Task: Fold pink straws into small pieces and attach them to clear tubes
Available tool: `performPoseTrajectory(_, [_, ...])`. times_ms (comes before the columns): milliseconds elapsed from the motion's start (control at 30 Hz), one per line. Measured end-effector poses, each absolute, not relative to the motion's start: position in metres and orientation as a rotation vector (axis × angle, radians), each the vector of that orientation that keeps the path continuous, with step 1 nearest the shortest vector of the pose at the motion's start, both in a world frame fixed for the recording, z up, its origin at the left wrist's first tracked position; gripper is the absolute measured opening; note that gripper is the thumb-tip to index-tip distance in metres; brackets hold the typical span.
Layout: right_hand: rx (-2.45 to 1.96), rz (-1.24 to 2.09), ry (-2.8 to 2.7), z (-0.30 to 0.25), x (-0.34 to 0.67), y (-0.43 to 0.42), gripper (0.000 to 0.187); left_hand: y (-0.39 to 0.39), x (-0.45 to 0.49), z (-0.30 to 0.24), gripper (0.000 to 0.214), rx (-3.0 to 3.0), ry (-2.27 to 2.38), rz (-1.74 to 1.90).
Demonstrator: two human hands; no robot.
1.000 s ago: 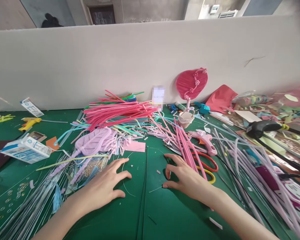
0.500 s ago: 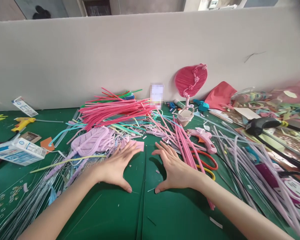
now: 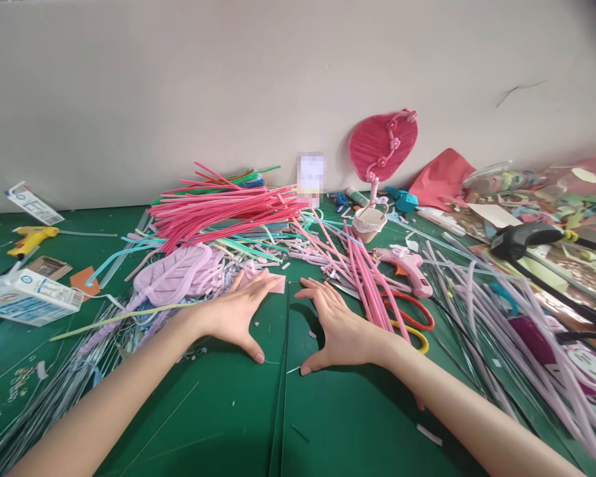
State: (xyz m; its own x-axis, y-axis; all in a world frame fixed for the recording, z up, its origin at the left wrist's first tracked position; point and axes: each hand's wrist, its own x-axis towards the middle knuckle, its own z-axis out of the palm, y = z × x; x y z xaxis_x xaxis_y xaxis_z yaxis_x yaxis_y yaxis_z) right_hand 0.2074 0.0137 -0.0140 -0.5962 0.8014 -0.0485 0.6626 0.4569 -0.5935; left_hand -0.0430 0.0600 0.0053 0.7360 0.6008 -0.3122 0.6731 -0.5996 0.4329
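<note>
My left hand [image 3: 238, 317] rests over the green table with its fingers spread and nothing held. Its fingertips lie near a small pink paper piece [image 3: 277, 283] and the lilac woven leaf shape [image 3: 171, 277]. My right hand [image 3: 335, 324] is open too, thumb apart from the fingers, holding nothing. Beside it lie a bundle of pink craft stems [image 3: 365, 281] and scissors with red and yellow handles [image 3: 414, 311], partly under the stems. Between the two hands runs a seam in the table [image 3: 283, 397].
A heap of pink-red craft stems [image 3: 218, 212] lies at the back. A red fan-shaped piece [image 3: 382, 147] stands in a small pot [image 3: 368, 224]. To the right are a pink glue gun [image 3: 410, 268] and a power strip [image 3: 586, 371]; left, a yellow glue gun [image 3: 32, 240] and a carton [image 3: 30, 297].
The view has tilted slightly downward, so the things at the back sit higher in the picture. Both hands stay open in nearly the same place.
</note>
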Motion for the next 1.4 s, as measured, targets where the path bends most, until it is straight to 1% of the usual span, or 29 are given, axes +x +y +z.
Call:
performPoseTrajectory(167, [-1.266, 0.855, -2.480, -0.014, 0.208, 0.012, 0.096, 0.059, -0.043, 0.005, 0.137, 2.410, 0.936, -0.203])
performPoseTrajectory(333, [-1.248, 0.834, -2.479, -0.019, 0.209, 0.012, 0.098, 0.057, -0.042, 0.013, 0.137, 2.365, 0.966, -0.207])
performPoseTrajectory(433, [-1.253, 0.828, -2.469, -0.018, 0.210, 0.011, 0.104, 0.058, -0.046, 0.026, 0.131, 2.328, 1.034, -0.193])
performPoseTrajectory(467, [-1.265, 0.822, -2.462, -0.016, 0.211, 0.010, 0.106, 0.058, -0.047, 0.033, 0.124, 2.316, 1.073, -0.180])
performPoseTrajectory(500, [-1.281, 0.809, -2.450, -0.014, 0.211, 0.008, 0.106, 0.057, -0.048, 0.040, 0.113, 2.303, 1.128, -0.161])
performPoseTrajectory(533, [-1.301, 0.782, -2.431, -0.012, 0.212, 0.004, 0.102, 0.054, -0.048, 0.048, 0.096, 2.289, 1.201, -0.142])
performPoseTrajectory(567, [-1.319, 0.743, -2.406, -0.009, 0.212, -0.001, 0.092, 0.050, -0.047, 0.056, 0.074, 2.271, 1.293, -0.114])
performPoseTrajectory(600, [-1.333, 0.694, -2.378, -0.007, 0.211, -0.008, 0.078, 0.044, -0.044, 0.065, 0.051, 2.259, 1.402, -0.091])
performPoseTrajectory(633, [-1.342, 0.644, -2.350, -0.005, 0.210, -0.017, 0.060, 0.037, -0.041, 0.073, 0.032, 2.255, 1.524, -0.088])
performPoseTrajectory(667, [-1.343, 0.602, -2.329, -0.004, 0.208, -0.027, 0.042, 0.028, -0.036, 0.080, 0.021, 2.267, 1.619, -0.087])
performPoseTrajectory(700, [-1.340, 0.577, -2.315, -0.003, 0.207, -0.037, 0.028, 0.018, -0.030, 0.086, 0.022, 2.281, 1.687, -0.124])
performPoseTrajectory(733, [-1.333, 0.576, -2.309, -0.003, 0.205, -0.049, 0.021, 0.007, -0.024, 0.089, 0.025, 2.294, 1.702, -0.171])
performPoseTrajectory(800, [-1.316, 0.613, -2.300, -0.003, 0.201, -0.070, 0.017, -0.014, -0.013, 0.089, 0.027, 2.292, 1.639, -0.295])
performPoseTrajectory(900, [-1.329, 0.664, -2.262, -0.006, 0.195, -0.091, 0.018, -0.042, -0.002, 0.074, 0.029, 2.157, 1.597, -0.405])
performPoseTrajectory(967, [-1.341, 0.675, -2.230, -0.009, 0.191, -0.097, 0.021, -0.057, 0.002, 0.058, 0.025, 2.088, 1.621, -0.472])
performPoseTrajectory(1100, [-1.350, 0.679, -2.182, -0.015, 0.183, -0.096, 0.022, -0.076, 0.007, 0.034, 0.030, 1.995, 1.735, -0.441])
performPoseTrajectory(1333, [-1.410, 0.725, -2.055, -0.013, 0.179, -0.089, 0.020, -0.084, 0.011, 0.030, 0.018, 1.908, 1.852, -0.467])
performPoseTrajectory(1400, [-1.440, 0.763, -1.995, -0.012, 0.179, -0.087, 0.020, -0.084, 0.011, 0.028, 0.018, 1.884, 1.909, -0.463])
